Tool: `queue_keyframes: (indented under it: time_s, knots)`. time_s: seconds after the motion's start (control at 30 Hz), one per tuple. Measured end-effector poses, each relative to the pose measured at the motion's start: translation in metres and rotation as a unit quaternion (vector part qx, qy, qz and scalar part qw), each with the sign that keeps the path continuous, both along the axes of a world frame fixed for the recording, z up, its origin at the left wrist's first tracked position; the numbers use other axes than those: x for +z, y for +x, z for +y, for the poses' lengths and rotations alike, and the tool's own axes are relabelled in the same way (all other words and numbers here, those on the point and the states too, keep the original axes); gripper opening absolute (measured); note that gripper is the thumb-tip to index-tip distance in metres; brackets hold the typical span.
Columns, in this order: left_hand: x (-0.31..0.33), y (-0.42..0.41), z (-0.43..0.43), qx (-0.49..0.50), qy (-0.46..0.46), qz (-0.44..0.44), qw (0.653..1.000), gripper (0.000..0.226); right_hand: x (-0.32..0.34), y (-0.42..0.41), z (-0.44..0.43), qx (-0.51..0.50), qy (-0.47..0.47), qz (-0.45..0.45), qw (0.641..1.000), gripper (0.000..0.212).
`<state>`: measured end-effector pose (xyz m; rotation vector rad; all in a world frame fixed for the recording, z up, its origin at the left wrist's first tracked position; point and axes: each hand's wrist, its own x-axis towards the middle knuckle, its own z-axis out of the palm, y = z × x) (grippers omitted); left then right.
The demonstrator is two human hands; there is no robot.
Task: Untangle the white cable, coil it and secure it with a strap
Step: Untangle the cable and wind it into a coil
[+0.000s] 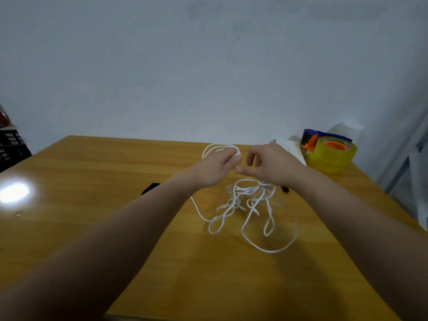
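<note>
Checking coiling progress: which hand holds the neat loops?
The left hand, gripping tidy loops of the white cable; the right hand only pinches a strand above the tangle.

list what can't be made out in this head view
Head view:
- white cable tangle: blurred, crossings untraceable.
- dark object: mostly behind the left forearm.
- small dark piece: blurred, partly behind the right wrist.
- black crate: cut by left edge.

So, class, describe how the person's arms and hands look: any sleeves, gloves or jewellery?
The left forearm and right forearm are bare to the picture's edge; no sleeves show. The left hand and right hand are ungloved. No watch, bracelet or ring is visible, though blur could hide one.
</note>
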<state>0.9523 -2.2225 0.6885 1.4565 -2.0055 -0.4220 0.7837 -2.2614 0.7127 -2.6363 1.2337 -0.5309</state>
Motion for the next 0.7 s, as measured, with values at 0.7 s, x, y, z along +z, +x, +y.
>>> queue_keyframes:
  time_s: [0.7]
  knots:
    - [-0.004, -0.035, 0.041, 0.011, 0.053, 0.434, 0.899, 0.034, 0.005, -0.04, 0.04, -0.073, -0.237, -0.07, 0.966, 0.027]
